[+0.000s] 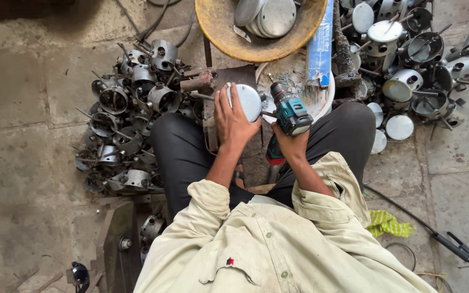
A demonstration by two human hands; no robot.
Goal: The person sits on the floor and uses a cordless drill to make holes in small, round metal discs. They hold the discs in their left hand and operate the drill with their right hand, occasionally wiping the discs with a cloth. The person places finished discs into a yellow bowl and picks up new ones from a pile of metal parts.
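My left hand [233, 120] presses down on a round silver metal can [248, 101] that rests on a small metal stand between my knees. A teal and black cordless drill [290, 113] is gripped in my right hand [290, 145], with its chuck pointing up and left, close to the can's right side. Both hands sit near the middle of the head view, above my dark trousers and pale shirt.
A heap of open metal cans with rods [128, 114] lies at the left. Lidded cans [408, 65] pile up at the right. A yellow basin [218, 24] holding round lids stands ahead, beside a blue box [320, 49]. A welding holder with cable [451, 247] lies at the lower right.
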